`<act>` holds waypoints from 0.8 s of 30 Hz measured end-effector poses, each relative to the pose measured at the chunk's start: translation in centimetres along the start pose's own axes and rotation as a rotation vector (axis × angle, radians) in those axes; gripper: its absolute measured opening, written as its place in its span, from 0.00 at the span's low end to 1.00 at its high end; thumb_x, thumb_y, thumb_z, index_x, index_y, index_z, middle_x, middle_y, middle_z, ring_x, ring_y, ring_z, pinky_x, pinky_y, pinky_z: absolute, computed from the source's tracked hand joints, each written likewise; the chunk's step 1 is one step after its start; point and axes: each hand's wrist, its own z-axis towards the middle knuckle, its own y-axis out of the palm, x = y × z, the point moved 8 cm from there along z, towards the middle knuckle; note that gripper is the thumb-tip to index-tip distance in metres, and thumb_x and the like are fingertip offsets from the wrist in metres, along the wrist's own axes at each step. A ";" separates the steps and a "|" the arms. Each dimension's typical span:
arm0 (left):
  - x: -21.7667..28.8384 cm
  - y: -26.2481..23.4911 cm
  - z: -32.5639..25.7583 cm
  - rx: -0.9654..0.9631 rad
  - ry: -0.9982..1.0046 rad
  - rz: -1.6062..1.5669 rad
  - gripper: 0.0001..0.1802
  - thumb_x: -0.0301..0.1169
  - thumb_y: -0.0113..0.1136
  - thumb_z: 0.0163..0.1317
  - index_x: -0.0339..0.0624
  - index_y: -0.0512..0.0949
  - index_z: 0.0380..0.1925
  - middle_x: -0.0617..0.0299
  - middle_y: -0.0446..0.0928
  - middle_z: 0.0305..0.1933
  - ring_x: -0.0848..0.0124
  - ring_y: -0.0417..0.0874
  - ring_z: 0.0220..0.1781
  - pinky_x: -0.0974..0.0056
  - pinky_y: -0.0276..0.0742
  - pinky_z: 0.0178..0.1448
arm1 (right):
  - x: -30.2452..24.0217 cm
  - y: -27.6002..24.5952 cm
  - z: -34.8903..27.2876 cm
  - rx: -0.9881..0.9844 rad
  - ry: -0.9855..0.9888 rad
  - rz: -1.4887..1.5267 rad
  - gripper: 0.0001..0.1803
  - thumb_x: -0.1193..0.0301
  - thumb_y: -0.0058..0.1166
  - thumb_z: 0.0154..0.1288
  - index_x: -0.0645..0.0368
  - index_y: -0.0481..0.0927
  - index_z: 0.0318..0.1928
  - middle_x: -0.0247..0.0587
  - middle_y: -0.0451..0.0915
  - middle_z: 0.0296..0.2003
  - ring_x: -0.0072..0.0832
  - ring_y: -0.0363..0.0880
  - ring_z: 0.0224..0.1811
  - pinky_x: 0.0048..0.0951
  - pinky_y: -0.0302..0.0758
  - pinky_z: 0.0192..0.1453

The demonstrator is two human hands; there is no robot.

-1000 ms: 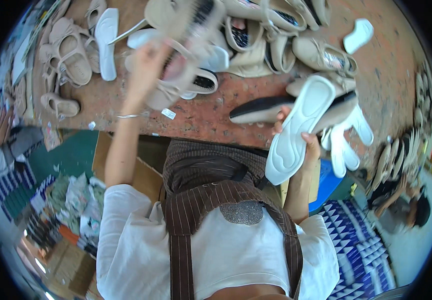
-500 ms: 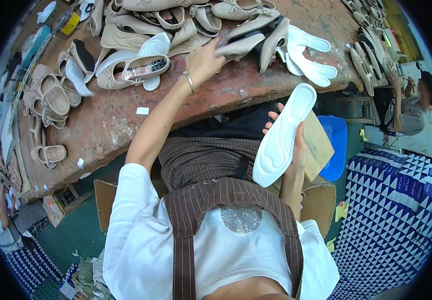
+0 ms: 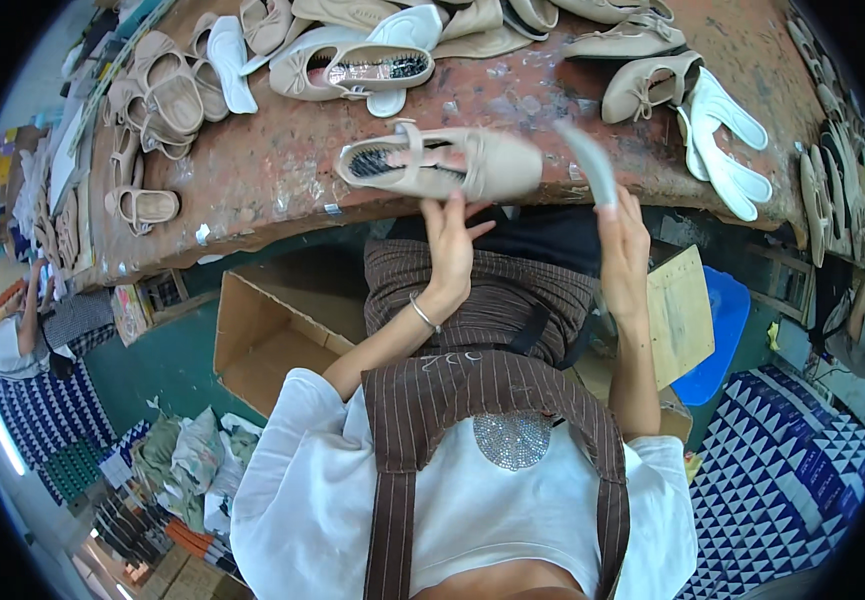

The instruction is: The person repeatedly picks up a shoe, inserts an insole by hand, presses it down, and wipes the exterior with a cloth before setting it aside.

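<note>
Left hand: the left hand (image 3: 449,232) holds a beige shoe (image 3: 440,165) from below, fingers curled under its middle, thumb side towards the person.
Shoe: lying sideways over the near edge of the surface (image 3: 282,175), opening up, dark insole showing, toe to the right, strap across the middle.
Right hand: the right hand (image 3: 623,245) pinches the lower end of a white insole (image 3: 589,163), fingers pressed together around it.
Insole: upright and blurred, just right of the shoe's toe, not clearly touching it.
Surface: reddish-brown and worn; more beige shoes (image 3: 352,68) lie far and left, a pair of white insoles (image 3: 727,150) at right.
Near: an open cardboard box (image 3: 272,335) below the surface at left, a blue bin (image 3: 717,330) at right.
Far left: another person (image 3: 2,335) by patterned floor.
</note>
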 end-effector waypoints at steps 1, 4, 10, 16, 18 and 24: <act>-1.6 0.2 0.9 -0.160 -0.151 0.014 0.25 0.38 0.45 0.78 0.40 0.54 0.67 0.48 0.75 0.60 0.61 0.82 0.55 0.62 0.83 0.46 | -2.0 0.4 1.1 0.003 -0.168 -0.167 0.20 0.68 0.48 0.73 0.59 0.78 0.61 0.47 0.77 0.55 0.41 0.72 0.51 0.35 0.68 0.58; 0.4 -0.9 0.3 -0.247 -0.185 0.336 0.23 0.36 0.52 0.75 0.37 0.65 0.65 0.50 0.82 0.51 0.66 0.85 0.46 0.65 0.83 0.43 | -2.9 2.6 2.9 -0.049 -0.357 -0.508 0.21 0.72 0.64 0.57 0.49 0.85 0.54 0.40 0.79 0.53 0.40 0.73 0.54 0.41 0.68 0.59; 7.6 -10.5 1.0 0.265 0.286 0.459 0.18 0.28 0.60 0.69 0.32 0.68 0.54 0.59 0.75 0.37 0.78 0.79 0.30 0.74 0.79 0.26 | -2.6 8.8 6.0 -0.256 -0.516 -0.458 0.19 0.72 0.68 0.50 0.49 0.89 0.46 0.37 0.82 0.52 0.39 0.76 0.55 0.41 0.71 0.59; 7.5 -11.6 5.0 0.202 0.299 0.520 0.28 0.29 0.74 0.56 0.31 0.77 0.55 0.58 0.76 0.42 0.78 0.80 0.31 0.73 0.81 0.30 | -3.1 15.0 7.0 -0.382 -0.532 -0.253 0.16 0.76 0.66 0.50 0.54 0.89 0.43 0.39 0.83 0.52 0.39 0.78 0.56 0.39 0.74 0.60; 8.5 -11.6 5.1 0.210 0.353 0.619 0.28 0.30 0.76 0.54 0.30 0.78 0.53 0.58 0.76 0.42 0.78 0.80 0.31 0.73 0.80 0.31 | -3.5 16.0 7.3 -0.357 -0.549 -0.187 0.10 0.77 0.63 0.52 0.60 0.88 0.38 0.43 0.83 0.49 0.41 0.80 0.53 0.41 0.75 0.58; 9.1 -11.5 6.1 0.216 0.452 0.698 0.27 0.31 0.80 0.48 0.28 0.81 0.47 0.61 0.75 0.37 0.77 0.80 0.28 0.72 0.77 0.30 | -4.1 18.7 7.9 -0.419 -0.595 -0.158 0.08 0.78 0.62 0.51 0.63 0.86 0.34 0.44 0.83 0.44 0.42 0.81 0.49 0.39 0.77 0.55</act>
